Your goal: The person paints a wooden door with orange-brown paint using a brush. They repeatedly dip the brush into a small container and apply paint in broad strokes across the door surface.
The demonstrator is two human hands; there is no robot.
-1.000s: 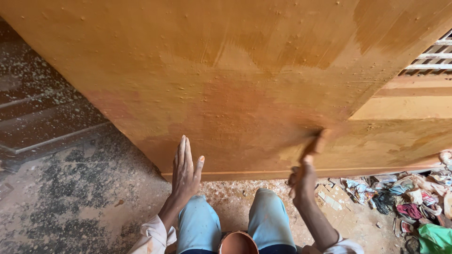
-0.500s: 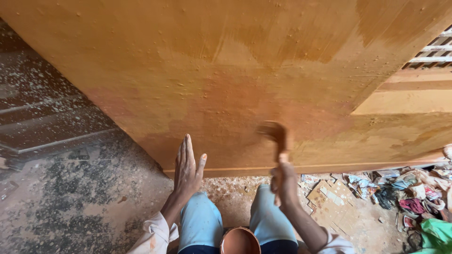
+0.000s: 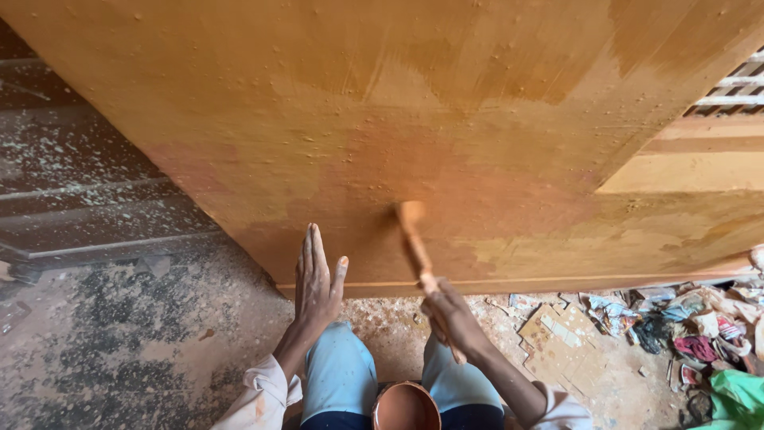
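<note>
Nearest, at 6 o'clock between the knees, sits a round pot (image 3: 406, 406) with an orange-brown inside, its lower rim cut off by the frame. Just past it the two knees in pale blue trousers point toward the board.

At 5 o'clock the right hand (image 3: 455, 318) is clenched around the handle of a brush (image 3: 415, 239); the handle runs up and to the left from the fist, and the stained head touches the board near the picture's centre. At 7 o'clock the left hand (image 3: 317, 279) lies flat, fingers together and straight, the grip released, holding nothing; its fingertips rest on the board's lower part just above the bottom edge.

The board (image 3: 382, 119) is a large wooden panel, tilted, filling everything from 9 to 3 o'clock. Its coat is uneven: a darker orange patch around the brush head, paler yellow streaks higher up and toward 2 o'clock.

At 4 o'clock scraps of paper and rags (image 3: 684, 326) litter the dusty floor (image 3: 119, 350); at 9 o'clock lie dark speckled planks (image 3: 87, 199).

Risks, as I judge them: the pot stands so close to the knees that a shift of the legs could tip it. The flat left hand could smear fresh coating if it slides. Floor dust could stick to the damp surface.
</note>
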